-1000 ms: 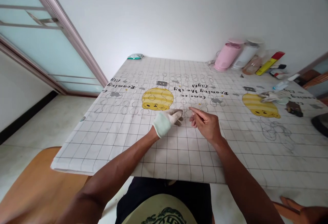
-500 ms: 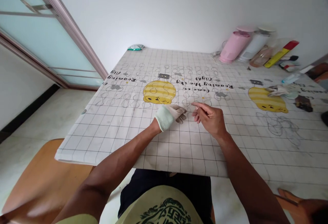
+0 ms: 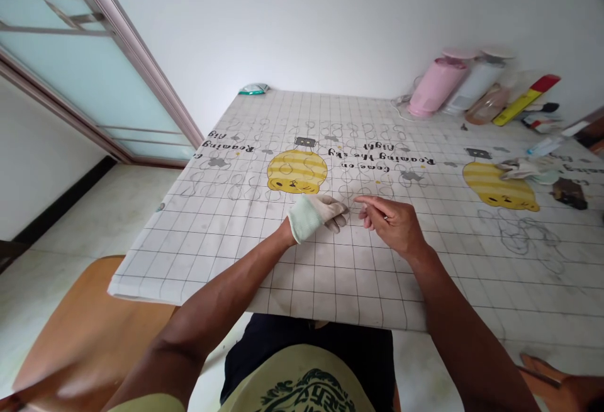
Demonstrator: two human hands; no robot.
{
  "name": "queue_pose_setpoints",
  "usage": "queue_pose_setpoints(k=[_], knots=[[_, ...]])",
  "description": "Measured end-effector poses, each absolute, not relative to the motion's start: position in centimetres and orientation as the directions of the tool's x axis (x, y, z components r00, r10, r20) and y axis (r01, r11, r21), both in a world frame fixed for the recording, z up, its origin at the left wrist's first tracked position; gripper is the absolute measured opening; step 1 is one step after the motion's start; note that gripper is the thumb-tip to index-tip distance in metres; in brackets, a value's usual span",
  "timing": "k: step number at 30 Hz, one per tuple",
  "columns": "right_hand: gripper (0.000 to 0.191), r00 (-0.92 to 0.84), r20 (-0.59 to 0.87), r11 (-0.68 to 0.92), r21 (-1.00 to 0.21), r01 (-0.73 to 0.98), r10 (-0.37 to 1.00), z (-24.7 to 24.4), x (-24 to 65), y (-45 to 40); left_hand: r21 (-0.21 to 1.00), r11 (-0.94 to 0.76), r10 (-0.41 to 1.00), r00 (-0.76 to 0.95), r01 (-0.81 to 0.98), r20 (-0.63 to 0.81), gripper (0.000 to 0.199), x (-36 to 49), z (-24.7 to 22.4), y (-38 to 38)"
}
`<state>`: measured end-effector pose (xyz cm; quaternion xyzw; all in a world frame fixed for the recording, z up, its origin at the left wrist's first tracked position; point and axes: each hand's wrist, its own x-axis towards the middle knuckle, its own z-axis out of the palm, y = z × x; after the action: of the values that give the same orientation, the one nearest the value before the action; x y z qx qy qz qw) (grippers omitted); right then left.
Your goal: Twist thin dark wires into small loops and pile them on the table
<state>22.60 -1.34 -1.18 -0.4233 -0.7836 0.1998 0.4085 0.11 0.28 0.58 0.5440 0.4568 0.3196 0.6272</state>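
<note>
My left hand [image 3: 323, 214] wears a whitish glove with a pale green cuff, its fingers pressed together around something too small to make out. Bare, my right hand [image 3: 389, 218] is just to the right, its fingers closed in a pinch with the index finger pointing left; what they hold is too thin to see. A narrow gap separates the two hands above the checked tablecloth [image 3: 226, 242]. Thin, looped wire pieces [image 3: 346, 182] lie in rows beyond the hands, partly over a printed yellow bear balloon [image 3: 297, 170].
At the back right stand a pink bottle [image 3: 436, 87], a grey-white bottle [image 3: 474, 88] and a yellow-red box [image 3: 526, 100]. A glove [image 3: 526, 170] and a tangle of wire [image 3: 526, 236] lie at the right. A green-white packet [image 3: 253, 89] rests at the back left.
The whole view has shifted slightly, so the table and items appear a little further right. Both hands keep nearly the same pose, close together.
</note>
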Motion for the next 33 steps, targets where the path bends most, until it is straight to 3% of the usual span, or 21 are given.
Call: queue_pose_setpoints(k=[5, 8, 14, 19, 23, 29, 33], knots=[[0.031, -0.351, 0.470, 0.586, -0.633, 0.505, 0.810, -1.2, 22.6, -1.4, 0.968, 0.199, 0.878, 0.410, 0.153, -0.245, 0.016, 0.3, 1.1, -0.3], [0.028, -0.338, 0.393, 0.515, -0.712, 0.476, 0.855, -0.8, 22.4, -1.6, 0.971, 0.175, 0.873, 0.430, 0.161, -0.228, 0.015, 0.3, 1.1, -0.4], [0.034, -0.372, 0.186, 0.281, -0.934, 0.220, 0.910, 0.5, 22.5, -1.8, 0.976, 0.136, 0.878, 0.436, 0.173, -0.199, 0.016, 0.3, 1.2, -0.7], [0.031, -0.398, 0.124, 0.152, -0.988, 0.039, 0.909, 0.9, 22.7, -1.5, 0.982, 0.120, 0.883, 0.435, 0.149, -0.174, 0.014, 0.9, 1.1, -1.1], [0.036, -0.355, 0.156, 0.187, -0.981, 0.055, 0.922, 1.0, 22.6, -1.4, 0.985, 0.106, 0.900, 0.407, 0.136, -0.153, 0.017, 1.3, 0.3, -0.6], [0.039, -0.330, 0.195, 0.243, -0.964, 0.110, 0.923, 1.2, 22.1, -1.3, 0.996, 0.071, 0.965, 0.257, -0.044, -0.058, 0.019, 1.0, 0.1, -0.3], [0.040, -0.296, 0.177, 0.217, -0.970, 0.110, 0.939, 1.0, 21.0, -1.4, 0.999, 0.034, 0.959, 0.281, -0.037, -0.022, 0.021, 1.0, 0.4, -0.4]])
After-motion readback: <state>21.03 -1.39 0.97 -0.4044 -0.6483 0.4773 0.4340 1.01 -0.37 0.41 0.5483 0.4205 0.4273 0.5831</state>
